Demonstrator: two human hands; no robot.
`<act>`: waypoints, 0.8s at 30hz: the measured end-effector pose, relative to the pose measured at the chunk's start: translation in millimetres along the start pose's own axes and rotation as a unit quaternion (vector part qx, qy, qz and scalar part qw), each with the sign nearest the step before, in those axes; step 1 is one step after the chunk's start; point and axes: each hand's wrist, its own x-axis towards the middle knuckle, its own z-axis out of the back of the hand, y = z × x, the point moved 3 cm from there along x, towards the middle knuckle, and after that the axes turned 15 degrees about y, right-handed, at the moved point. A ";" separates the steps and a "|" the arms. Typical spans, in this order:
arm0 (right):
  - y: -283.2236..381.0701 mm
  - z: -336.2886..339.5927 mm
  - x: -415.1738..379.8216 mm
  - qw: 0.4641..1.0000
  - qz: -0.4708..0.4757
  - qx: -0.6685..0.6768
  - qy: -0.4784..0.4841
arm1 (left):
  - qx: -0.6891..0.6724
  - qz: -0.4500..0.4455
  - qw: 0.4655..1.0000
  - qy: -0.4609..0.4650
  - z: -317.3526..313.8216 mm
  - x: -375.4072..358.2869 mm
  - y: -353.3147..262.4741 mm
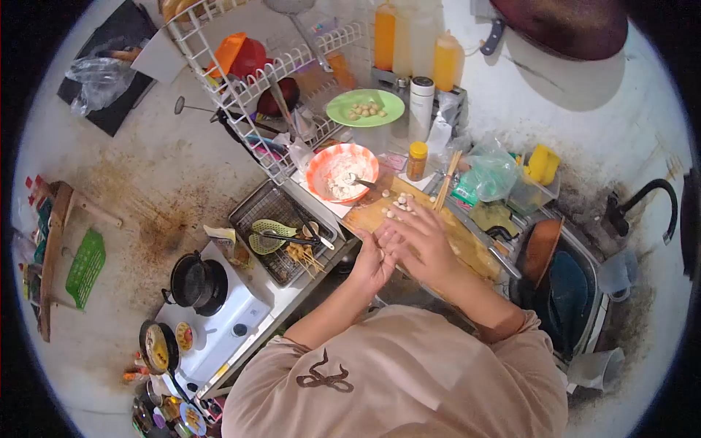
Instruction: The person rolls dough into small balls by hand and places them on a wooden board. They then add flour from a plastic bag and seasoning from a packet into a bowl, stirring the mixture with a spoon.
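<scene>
My left hand [375, 259] is turned palm inward, its fingers stretched against the other palm. My right hand [418, 237] lies over it with fingers extended and slightly spread. Whether anything sits between the palms is hidden. Both hands are just above the near edge of a wooden cutting board [467, 250]. Small pale dough balls [399, 206] lie on the board beyond my fingers. Left of them, an orange-and-white bowl [315, 174] holds a white floury dough [339, 175] with a spoon [359, 181] in it. Farther back, a green plate [343, 109] carries several more balls.
A knife [485, 237] lies along the board's right side, near wooden skewers [447, 181]. A yellow-lidded jar [416, 162] stands behind the board. The sink [595, 292] with pans is at right. A wire tray [259, 208] and a stove [223, 306] are at left.
</scene>
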 end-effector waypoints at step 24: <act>-6.1 11.5 -65.8 0.991 0.042 -0.073 0.105 | 0.042 0.033 0.989 0.138 -87.3 7.4 85.4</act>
